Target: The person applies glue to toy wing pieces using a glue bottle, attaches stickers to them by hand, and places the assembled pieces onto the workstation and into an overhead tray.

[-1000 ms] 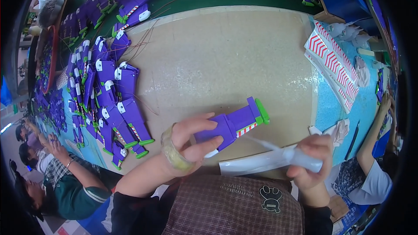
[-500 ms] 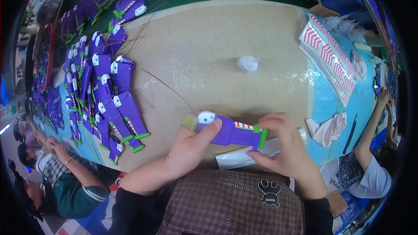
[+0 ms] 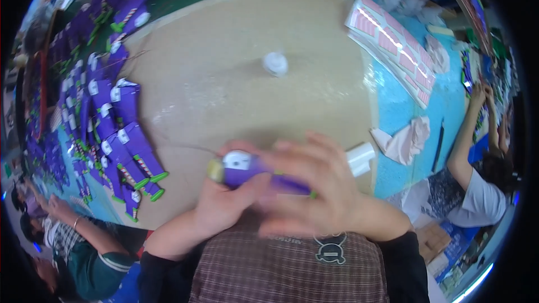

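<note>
A purple toy part [image 3: 238,175] with a white rounded end and a dark dot lies in my left hand [image 3: 222,199], thumb over its front. A yellowish wrap [image 3: 215,169] shows at that hand's fingers, beside the white end. From there a thin brown wire [image 3: 188,145] runs to the left. My right hand [image 3: 320,191] is smeared by motion over the far end of the part and hides most of it. Whether its fingers grip the part does not show.
Purple parts with green ends [image 3: 126,129] are piled on the left. A white round object [image 3: 275,64] stands on the tan board [image 3: 213,50]. On the blue surface at right lie sticker sheets [image 3: 393,45], crumpled paper [image 3: 404,140] and a black pen-like stick [image 3: 439,145]. Co-workers sit on both sides.
My right hand has left the part's green end and moved left over its body. The part is now largely covered. The whole view has shifted, so the table things appear further left and up.
</note>
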A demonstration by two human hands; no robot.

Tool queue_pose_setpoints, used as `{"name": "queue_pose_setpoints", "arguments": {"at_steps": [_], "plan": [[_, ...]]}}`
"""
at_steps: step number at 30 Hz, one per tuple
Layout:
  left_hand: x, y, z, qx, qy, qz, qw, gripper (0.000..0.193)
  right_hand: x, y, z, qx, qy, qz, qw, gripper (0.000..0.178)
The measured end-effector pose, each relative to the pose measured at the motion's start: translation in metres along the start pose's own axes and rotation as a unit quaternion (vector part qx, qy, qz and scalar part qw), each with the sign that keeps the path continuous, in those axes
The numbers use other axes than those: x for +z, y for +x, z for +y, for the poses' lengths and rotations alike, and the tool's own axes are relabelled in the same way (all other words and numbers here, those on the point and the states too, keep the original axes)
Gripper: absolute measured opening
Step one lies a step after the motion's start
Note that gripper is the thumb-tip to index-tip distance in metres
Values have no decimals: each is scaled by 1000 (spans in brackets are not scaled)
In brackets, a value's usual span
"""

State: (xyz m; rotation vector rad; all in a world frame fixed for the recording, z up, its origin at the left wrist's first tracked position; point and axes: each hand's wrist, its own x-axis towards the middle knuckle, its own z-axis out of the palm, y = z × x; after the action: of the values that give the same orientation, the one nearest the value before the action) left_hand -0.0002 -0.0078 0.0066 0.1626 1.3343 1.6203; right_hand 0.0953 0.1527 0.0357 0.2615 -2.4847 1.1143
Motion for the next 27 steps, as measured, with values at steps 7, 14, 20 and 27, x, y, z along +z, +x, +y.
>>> {"name": "queue_pose_setpoints", "arguments": {"at_steps": [7,14,20,27], "plan": [[-9,1,10,32,-24,142,989,29,-16,10,-54,-106,493,-49,862,38],[-33,-7,17,103,-24,175,979,29,-27,-38,-10,-105,62,-82,989,30],[-44,-19,36,215,-54,236,946,35,-57,-91,24,65,-275,-176,943,31],[-3,-11,3,62,-141,54,987,31,21,-44,18,247,98,-111,958,23]]}}
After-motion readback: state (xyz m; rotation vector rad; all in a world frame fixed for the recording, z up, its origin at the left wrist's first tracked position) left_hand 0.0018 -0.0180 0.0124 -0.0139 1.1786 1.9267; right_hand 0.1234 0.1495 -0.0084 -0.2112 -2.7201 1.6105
